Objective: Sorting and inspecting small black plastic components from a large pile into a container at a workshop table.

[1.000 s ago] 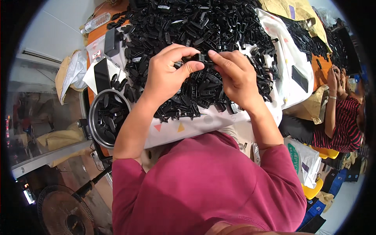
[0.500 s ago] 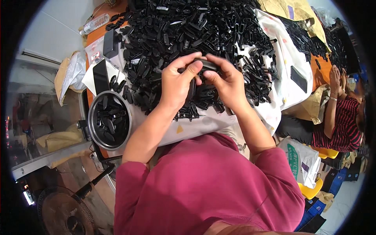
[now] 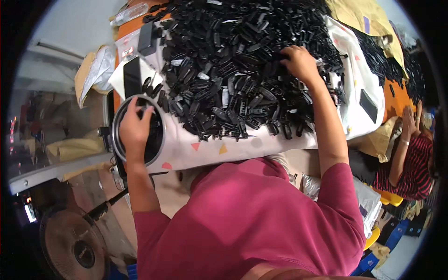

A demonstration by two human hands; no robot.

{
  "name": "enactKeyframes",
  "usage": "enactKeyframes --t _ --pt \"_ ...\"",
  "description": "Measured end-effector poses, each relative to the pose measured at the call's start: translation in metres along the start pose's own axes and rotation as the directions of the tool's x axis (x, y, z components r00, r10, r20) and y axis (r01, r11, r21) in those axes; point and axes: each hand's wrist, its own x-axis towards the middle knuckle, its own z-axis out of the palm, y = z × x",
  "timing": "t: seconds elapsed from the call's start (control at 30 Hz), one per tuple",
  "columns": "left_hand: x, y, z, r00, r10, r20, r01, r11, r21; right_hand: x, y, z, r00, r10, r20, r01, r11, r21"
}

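My left hand [image 3: 135, 129] is inside the round metal bowl [image 3: 163, 140] at the left, thumb and fingers apart above the black parts in it. I see nothing held between its fingertips. My right hand [image 3: 301, 64] reaches onto the right side of a large pile of black plastic parts [image 3: 228, 70]. Its fingers are bent and the thumb stands apart from them; the fingertips are close to the dark parts, and I see nothing gripped. The parts are small, long and clip-like, some with open frames.
A patterned white cloth [image 3: 186, 151] covers the table's front. Left of the pile lie a dark phone [image 3: 132, 77], a dark box [image 3: 147, 38] and a plastic bottle [image 3: 130, 14]. Another phone [image 3: 368, 106] lies right. A fan [image 3: 84, 252] stands lower left; a person in stripes [image 3: 410, 163] sits right.
My hands were together over the pile around a dark part. They have separated: the left moved down-left into the bowl, the right moved right onto the pile. The view has shifted slightly.
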Motion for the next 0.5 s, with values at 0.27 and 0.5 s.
enactKeyframes --t 0.27,0.5 --pt "0.052 0.072 0.047 0.907 0.414 -0.077 -0.407 0.909 0.088 -0.018 -0.029 -0.013 0.938 0.219 -0.268 -0.112 0.925 0.363" --pt "0.09 0.129 0.09 0.965 0.221 0.144 -0.251 0.935 0.249 -0.046 -0.057 -0.015 0.89 0.457 0.015 -0.167 0.294 0.941"
